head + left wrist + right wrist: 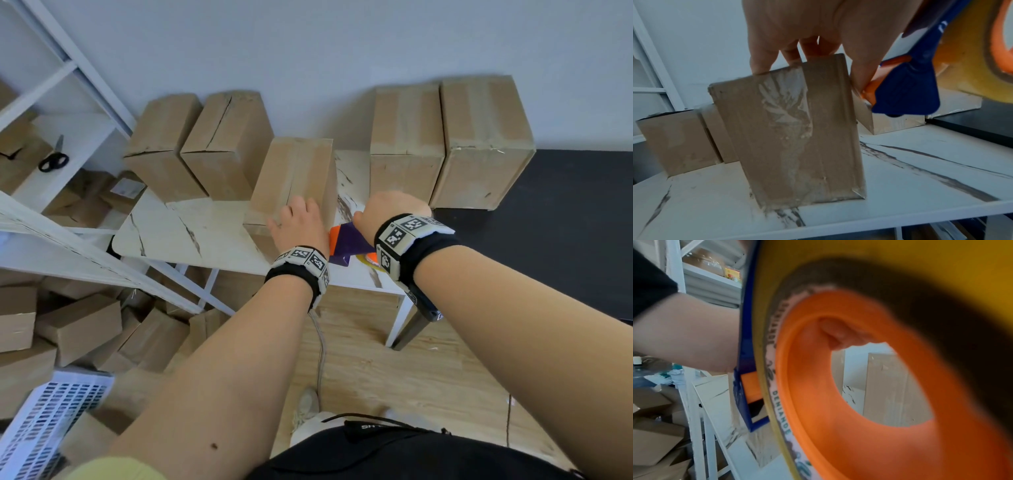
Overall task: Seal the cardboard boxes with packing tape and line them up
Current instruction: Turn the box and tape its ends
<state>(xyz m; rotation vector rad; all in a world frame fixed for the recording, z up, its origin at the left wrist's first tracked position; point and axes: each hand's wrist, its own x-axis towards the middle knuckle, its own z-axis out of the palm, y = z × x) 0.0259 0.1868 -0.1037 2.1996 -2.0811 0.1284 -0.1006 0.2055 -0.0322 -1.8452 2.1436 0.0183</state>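
Fingers (758,65) of your left hand (301,228) clasp the top edge of the taped box (294,181), standing on the marble-patterned counter (191,233) against the pale wall (308,44). Sealed boxes (448,144) stand right of it, others (195,147) left. Your right hand (390,212) grips the tape dispenser (346,243) beside that box.

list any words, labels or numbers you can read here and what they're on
"DENIANOE", as best it reads: on the tape roll's core, right wrist view; repeated above, blurred.
"SH…": on black clothing, cut off.
Label on a shelf box: too small.
Wristband squares: coded patterns, no words.
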